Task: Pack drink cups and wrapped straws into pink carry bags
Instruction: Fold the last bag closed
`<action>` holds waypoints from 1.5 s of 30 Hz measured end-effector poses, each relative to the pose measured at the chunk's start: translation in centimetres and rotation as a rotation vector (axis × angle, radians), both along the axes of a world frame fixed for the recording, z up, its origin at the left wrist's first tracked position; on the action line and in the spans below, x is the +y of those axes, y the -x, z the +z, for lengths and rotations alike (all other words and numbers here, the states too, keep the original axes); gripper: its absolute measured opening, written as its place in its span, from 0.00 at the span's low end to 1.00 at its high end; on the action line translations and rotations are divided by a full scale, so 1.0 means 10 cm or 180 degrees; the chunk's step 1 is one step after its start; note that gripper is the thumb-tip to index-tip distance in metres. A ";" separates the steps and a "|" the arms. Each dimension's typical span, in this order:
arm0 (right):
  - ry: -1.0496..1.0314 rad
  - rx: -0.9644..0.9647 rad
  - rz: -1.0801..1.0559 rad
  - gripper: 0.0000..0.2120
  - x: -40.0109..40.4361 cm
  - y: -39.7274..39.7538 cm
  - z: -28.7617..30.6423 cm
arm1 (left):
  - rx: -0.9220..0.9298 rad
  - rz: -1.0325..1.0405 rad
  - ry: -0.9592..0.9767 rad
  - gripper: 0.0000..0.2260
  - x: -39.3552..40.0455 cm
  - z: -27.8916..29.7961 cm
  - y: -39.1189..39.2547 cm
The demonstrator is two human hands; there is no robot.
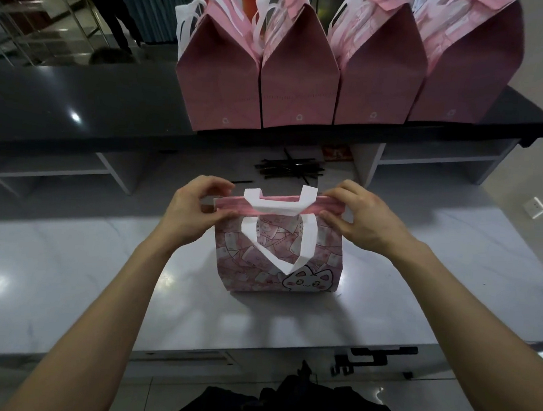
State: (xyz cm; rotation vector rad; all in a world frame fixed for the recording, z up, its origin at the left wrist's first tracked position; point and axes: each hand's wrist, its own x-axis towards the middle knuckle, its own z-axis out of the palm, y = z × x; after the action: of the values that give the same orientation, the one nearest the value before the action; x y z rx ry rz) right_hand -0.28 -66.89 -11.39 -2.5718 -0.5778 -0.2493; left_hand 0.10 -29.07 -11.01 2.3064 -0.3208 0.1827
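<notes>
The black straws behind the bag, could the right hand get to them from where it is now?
Probably yes. The black straws lie bare on the counter just beyond the bag, nothing covering them. But the right hand pinches the bag's top edge and would have to let go first.

Two bare forearms, no sleeves anywhere from the fingers back to the elbows. Left hand [197, 208] and right hand [366, 222] both bare too: no gloves, no rings, no watch or band behind the fingers at either wrist. Short, plain nails as far as can be made out. Way back from the fingers, dark clothing [283, 406], probably black trousers, too dim to tell.
</notes>
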 end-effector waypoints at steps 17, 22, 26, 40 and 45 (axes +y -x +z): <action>-0.1028 0.0112 -0.0731 0.24 0.20 0.19 -0.14 | 0.0694 0.0218 0.1329 0.19 -0.12 -0.14 0.18; -0.1625 0.0471 -0.0702 0.34 0.24 0.25 -0.17 | 0.0738 -0.0100 0.1018 0.21 -0.04 -0.13 0.19; -0.1748 0.0622 -0.0700 0.31 0.20 0.28 -0.19 | -0.0302 0.0119 -0.0021 0.18 0.00 -0.13 0.18; -0.1892 0.0807 -0.0654 0.31 0.24 0.24 -0.22 | -0.2034 -0.0403 -0.1846 0.08 -0.08 0.05 0.10; -0.1776 0.0715 -0.0640 0.31 0.22 0.24 -0.24 | -0.1522 0.0012 -0.1188 0.05 -0.18 0.15 0.07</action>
State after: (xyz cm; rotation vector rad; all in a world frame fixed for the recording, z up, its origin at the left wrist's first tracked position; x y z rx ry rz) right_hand -2.65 -64.67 -13.82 -2.0726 -0.1348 -0.1567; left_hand -0.61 -30.83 -9.48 2.6097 -0.6352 0.7360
